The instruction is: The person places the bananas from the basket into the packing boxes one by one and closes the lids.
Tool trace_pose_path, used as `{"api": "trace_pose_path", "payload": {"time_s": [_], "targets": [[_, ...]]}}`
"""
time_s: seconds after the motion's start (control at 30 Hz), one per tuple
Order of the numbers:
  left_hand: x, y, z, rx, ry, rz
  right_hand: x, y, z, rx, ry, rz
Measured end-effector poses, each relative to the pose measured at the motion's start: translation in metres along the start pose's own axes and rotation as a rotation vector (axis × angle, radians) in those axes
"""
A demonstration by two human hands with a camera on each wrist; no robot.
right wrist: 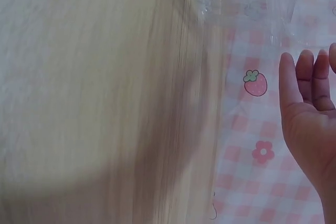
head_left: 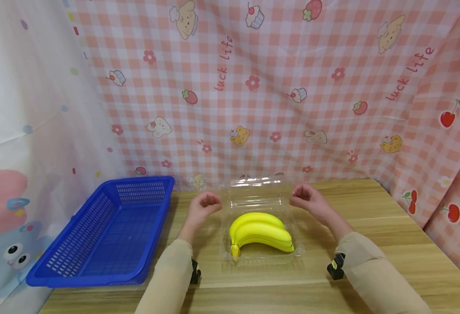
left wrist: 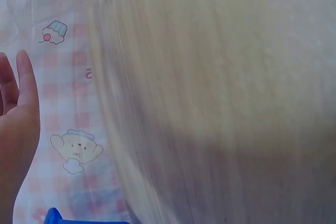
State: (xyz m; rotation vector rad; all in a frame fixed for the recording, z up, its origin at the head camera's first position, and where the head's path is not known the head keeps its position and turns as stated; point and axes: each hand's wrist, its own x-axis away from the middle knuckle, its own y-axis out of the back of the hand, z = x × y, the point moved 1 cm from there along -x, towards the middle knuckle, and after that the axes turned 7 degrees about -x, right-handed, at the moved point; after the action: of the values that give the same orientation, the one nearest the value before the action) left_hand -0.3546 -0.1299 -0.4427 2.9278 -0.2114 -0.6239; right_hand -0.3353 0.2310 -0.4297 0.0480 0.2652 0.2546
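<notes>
A bunch of yellow bananas [head_left: 259, 233] lies in a clear plastic clamshell box [head_left: 300, 250] on the table. The box's transparent lid [head_left: 256, 201] stands raised at the back, behind the fruit. My left hand [head_left: 203, 208] is beside the lid's left edge, fingers bent loosely with the fingertips close to the plastic. On the opposite side, my right hand [head_left: 311, 201] hovers at the lid's right edge in much the same pose. Both wrist views show slightly bent fingers with nothing between them; clear plastic [right wrist: 241, 9] appears just beyond the right fingertips.
A blue plastic basket [head_left: 151, 248] with slotted sides stands on the left of the wooden table [head_left: 355, 196]. Behind the table hangs a pink checked cloth [head_left: 253, 109], and a white printed curtain [head_left: 45, 109] hangs at the left.
</notes>
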Motion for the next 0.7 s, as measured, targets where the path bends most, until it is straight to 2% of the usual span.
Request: {"api": "trace_pose_path", "payload": {"time_s": [0.17,0.33,0.37,0.53,0.6,0.7], "targets": [[0.002,0.001,0.001,-0.028,-0.047,0.019,0.004,0.003,0.0,0.109,0.01,0.027],[0.007,0.002,-0.001,-0.046,-0.066,0.037,0.006,0.005,0.0,0.13,0.038,0.054],[0.009,0.002,-0.007,-0.054,-0.058,0.046,0.007,0.005,-0.001,0.133,0.045,0.053],[0.012,0.004,-0.007,-0.115,-0.049,0.106,0.01,0.006,-0.001,0.194,0.089,0.051],[0.012,0.005,-0.003,-0.139,-0.056,0.13,0.012,0.006,0.0,0.219,0.12,0.076],[0.014,0.006,-0.006,-0.166,-0.07,0.165,0.015,0.008,0.001,0.232,0.168,0.121]]}}
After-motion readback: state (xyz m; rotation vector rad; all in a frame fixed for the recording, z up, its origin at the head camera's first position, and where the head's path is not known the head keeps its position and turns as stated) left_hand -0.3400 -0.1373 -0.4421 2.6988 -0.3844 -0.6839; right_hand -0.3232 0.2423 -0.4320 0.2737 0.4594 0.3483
